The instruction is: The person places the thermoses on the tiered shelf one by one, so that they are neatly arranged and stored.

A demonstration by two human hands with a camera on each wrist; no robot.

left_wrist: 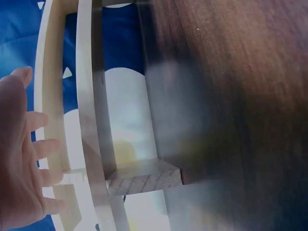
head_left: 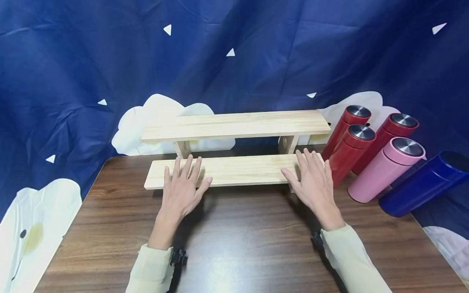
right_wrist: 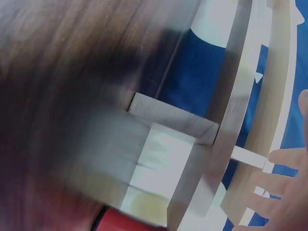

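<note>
A two-tier pale wooden rack, with an upper board (head_left: 234, 125) behind and a lower board (head_left: 242, 171) in front, stands toward the back of the table. Palm down, my left hand (head_left: 179, 191) spreads its fingers over the left part of the lower board. My right hand (head_left: 313, 185) does likewise at the right end, thumb apart from the fingers. Neither hand grips anything. Both wrist views show fingers straight above the lower tier; a wooden support (left_wrist: 144, 180) stands beneath it on the left, another support (right_wrist: 173, 115) on the right.
Right of the rack stand three red flasks (head_left: 351, 152) with black and silver lids, a pink flask (head_left: 384, 171) and a dark blue flask (head_left: 421, 187). The nearest red one is close beside my right fingers. A blue patterned cloth (head_left: 234, 73) hangs behind the brown table (head_left: 249, 240).
</note>
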